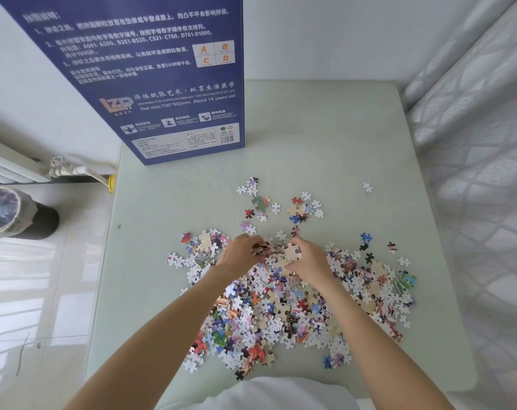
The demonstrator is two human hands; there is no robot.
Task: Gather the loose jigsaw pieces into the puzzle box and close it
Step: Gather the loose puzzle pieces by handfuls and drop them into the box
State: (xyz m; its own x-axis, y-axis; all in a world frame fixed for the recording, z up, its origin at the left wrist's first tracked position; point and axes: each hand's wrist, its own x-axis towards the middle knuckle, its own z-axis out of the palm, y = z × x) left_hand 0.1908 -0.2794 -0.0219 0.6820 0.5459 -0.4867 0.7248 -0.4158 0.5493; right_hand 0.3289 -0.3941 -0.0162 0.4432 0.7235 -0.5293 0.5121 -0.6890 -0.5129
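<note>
Pale green tabletop [325,149] carries the work: the left hand [240,252] curls round a clump of small, colourful cardboard jigsaw pieces [281,306] and the right hand [309,258] pinches a few more, both at the heap's far edge. Such pieces look light, thin and apt to slip, so cupping from below should serve best. Beyond the hands, past scattered strays, the tall blue printed puzzle box [174,84] stands upright at the table's far left.

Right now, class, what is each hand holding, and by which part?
The left hand grips a bunch of jigsaw pieces in curled fingers; the right hand holds more pieces, fingers around their edges.
</note>
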